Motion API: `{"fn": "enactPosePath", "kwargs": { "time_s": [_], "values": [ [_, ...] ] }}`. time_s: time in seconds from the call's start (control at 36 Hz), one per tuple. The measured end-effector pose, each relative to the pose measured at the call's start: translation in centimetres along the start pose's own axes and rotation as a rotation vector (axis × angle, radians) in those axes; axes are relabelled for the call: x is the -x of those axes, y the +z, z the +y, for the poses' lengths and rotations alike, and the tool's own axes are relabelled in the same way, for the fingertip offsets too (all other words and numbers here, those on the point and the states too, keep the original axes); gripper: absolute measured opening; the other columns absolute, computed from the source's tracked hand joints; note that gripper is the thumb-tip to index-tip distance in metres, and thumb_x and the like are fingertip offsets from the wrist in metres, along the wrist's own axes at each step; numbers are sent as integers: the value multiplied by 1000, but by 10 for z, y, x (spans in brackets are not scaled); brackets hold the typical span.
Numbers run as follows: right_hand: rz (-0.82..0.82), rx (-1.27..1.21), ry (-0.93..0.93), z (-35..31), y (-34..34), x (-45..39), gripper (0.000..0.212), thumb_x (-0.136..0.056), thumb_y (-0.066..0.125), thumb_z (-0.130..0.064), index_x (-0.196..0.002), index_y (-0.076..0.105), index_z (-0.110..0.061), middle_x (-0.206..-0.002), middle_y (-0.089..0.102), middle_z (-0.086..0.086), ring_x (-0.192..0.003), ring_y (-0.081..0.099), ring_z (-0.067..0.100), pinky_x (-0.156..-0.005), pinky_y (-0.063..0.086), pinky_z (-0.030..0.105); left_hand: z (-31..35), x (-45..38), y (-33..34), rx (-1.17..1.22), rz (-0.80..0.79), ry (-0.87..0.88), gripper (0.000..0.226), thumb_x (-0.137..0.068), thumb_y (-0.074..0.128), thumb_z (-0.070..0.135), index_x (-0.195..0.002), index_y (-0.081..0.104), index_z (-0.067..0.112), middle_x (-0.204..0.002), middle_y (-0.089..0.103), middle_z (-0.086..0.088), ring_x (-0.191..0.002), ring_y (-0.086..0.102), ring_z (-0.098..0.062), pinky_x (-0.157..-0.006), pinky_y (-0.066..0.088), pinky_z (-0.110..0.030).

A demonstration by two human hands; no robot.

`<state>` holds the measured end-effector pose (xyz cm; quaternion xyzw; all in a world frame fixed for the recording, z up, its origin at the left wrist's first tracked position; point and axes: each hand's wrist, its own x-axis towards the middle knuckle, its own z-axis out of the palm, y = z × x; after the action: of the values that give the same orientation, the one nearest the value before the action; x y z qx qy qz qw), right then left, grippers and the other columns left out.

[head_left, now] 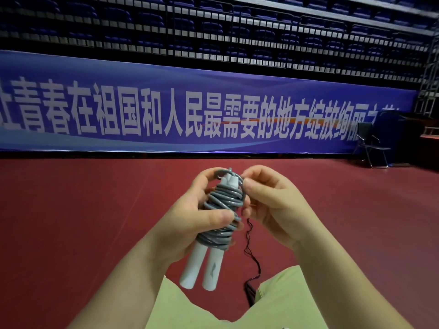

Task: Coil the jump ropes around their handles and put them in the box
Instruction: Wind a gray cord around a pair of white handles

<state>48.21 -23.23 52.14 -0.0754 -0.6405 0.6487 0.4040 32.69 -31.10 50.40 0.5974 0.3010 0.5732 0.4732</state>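
Nearest: pale green trouser legs [285, 302], spread at the lower edge, red floor [71, 222] showing between them.

Black cord [249, 252]: thin, wavy, hanging below the right hand and running down to a dark bundle between the legs.

Jump rope handles [202, 269]: two, white, side by side, tilted slightly, lower ends free above the lap, upper ends visible at the top of the coil.

Grey rope [222, 210]: wound in many turns round the upper half of both handles, a short loop sticking out at the top.

Left hand [190, 224]: clamped round the coiled bundle, thumb pressed across the front of the turns, fingers curled behind.

Right hand [270, 205]: curled, fingertips against the right side of the coil near its top, pinching a strand of rope.

Bundle held in mid-air above the lap, centre of view. Box not in view.

Beyond: red floor extending to a long blue banner [190, 110] with large white Chinese characters.

Far right: folding chair [373, 146], dark, standing before the banner's end.

Farthest: tiers of dark blue stadium seating [213, 27] behind railings.
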Motion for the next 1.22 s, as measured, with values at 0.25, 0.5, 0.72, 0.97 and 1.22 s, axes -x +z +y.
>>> {"fn": "enactPosePath", "kwargs": {
  "time_s": [0.25, 0.5, 0.72, 0.97, 1.22],
  "values": [
    [85, 0, -60, 7, 2, -1, 9, -71, 72, -13, -63, 71, -18, -64, 63, 6, -55, 55, 15, -52, 47, 25, -6, -1, 5, -47, 24, -30, 69, -54, 75, 18, -117, 56, 40, -104, 61, -12, -86, 64, -28, -68, 55, -34],
    [229, 270, -69, 7, -9, -7, 22, -79, 71, -37, -81, 67, -15, -69, 57, -2, -65, 50, 15, -59, 43, 27, -25, -6, 13, -189, 113, -119, 69, -56, 78, 17, -119, 54, 28, -94, 64, 0, -82, 64, -15, -73, 52, -29],
    [122, 734, 42, 4, -22, -15, 26, -74, 76, -40, -68, 65, -17, -64, 65, 3, -62, 54, 19, -65, 43, 41, -31, -10, 8, -365, 117, -211, 48, -63, 74, 18, -109, 60, 26, -83, 68, 5, -75, 68, -11, -68, 55, -28],
    [425, 257, 70, 38, -42, -29, 34, -92, 63, -19, -60, 53, -17, -53, 45, -6, -53, 38, 12, -55, 33, 28, -58, -34, 8, -347, 99, -269, 36, -66, 70, 23, -101, 64, 18, -84, 66, -4, -75, 64, -17, -75, 53, -37],
    [492, 187, 195, 44, -85, -24, 33, -96, 45, -46, -96, 63, -18, -96, 63, 4, -89, 58, 20, -77, 44, 35, -91, -76, 9, 58, 382, -240, 6, -91, 57, 7, -96, 60, 6, -77, 60, -12, -63, 56, -19, -61, 47, -29]
  ]
}}
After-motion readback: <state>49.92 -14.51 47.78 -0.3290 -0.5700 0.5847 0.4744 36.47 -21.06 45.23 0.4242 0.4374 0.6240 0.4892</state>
